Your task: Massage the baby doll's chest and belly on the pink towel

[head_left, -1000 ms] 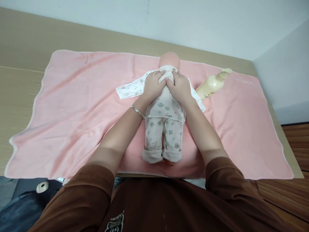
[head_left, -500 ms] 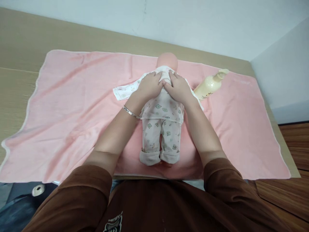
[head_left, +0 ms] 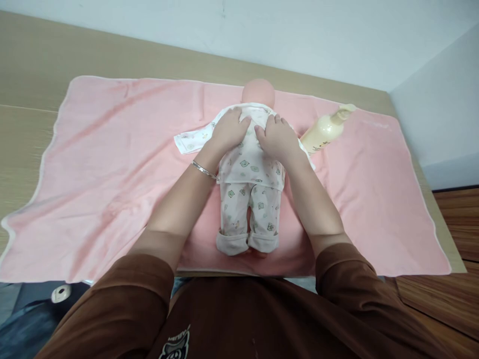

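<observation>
A baby doll [head_left: 258,92] lies lengthwise before me with its bald head away from me; its face does not show. It wears a white printed shirt [head_left: 250,162] and matching trousers [head_left: 234,212] with rolled cuffs. Across the left upper part of the shirt lies my left hand [head_left: 230,130], open, thumb pointing toward the middle. My right hand [head_left: 280,139] rests open on the right upper part, its fingers partly bent. A gap of shirt cloth shows between the two thumbs. The left sleeve [head_left: 192,140] stretches out flat to the side.
A pink blanket [head_left: 123,149] with a pale edge covers much of the wooden table [head_left: 33,65]. Close to my right hand, a cream pump bottle [head_left: 324,132] lies tilted on the blanket. A white wall [head_left: 299,40] stands behind the table.
Both hands have slid slightly outward across the doll's upper body, so the thumbs, almost touching before, are now apart. More of the shirt's upper part shows, and it looks spread wider.
</observation>
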`<state>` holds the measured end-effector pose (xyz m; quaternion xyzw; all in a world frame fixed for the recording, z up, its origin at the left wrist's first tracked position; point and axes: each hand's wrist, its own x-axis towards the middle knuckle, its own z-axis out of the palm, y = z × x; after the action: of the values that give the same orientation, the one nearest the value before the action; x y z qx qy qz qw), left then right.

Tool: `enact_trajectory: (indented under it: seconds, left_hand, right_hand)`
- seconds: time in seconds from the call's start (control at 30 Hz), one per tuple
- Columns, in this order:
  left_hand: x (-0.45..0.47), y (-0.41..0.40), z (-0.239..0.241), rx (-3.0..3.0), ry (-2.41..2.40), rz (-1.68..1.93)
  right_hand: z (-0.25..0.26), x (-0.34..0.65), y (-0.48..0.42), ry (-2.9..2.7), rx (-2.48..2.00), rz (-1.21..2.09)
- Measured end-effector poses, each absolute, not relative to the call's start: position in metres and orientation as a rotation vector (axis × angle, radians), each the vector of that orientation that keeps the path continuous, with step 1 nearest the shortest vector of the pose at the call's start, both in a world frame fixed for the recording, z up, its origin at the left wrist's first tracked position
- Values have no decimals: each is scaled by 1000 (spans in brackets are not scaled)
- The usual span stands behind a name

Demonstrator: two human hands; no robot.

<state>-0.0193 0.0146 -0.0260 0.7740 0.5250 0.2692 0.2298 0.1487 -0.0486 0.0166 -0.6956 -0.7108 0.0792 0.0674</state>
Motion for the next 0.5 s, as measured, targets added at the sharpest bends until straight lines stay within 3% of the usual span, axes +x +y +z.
enact_trajectory:
  seconds: [0.1, 0.23, 0.37, 0.5]
  left_hand:
    - [-16, 23, -38, 2082, 1480, 827]
    - [-10, 5, -18, 2129, 1522, 680]
    - [-7, -26, 16, 2224, 1533, 491]
    - [-6, -28, 18, 2215, 1528, 501]
  right_hand:
    - [25, 147, -56, -2277, -1967, 234]
    - [31, 154, -50, -2237, -2001, 359]
    - [16, 167, -31, -2112, -2039, 423]
    - [-4, 174, -16, -2057, -2019, 343]
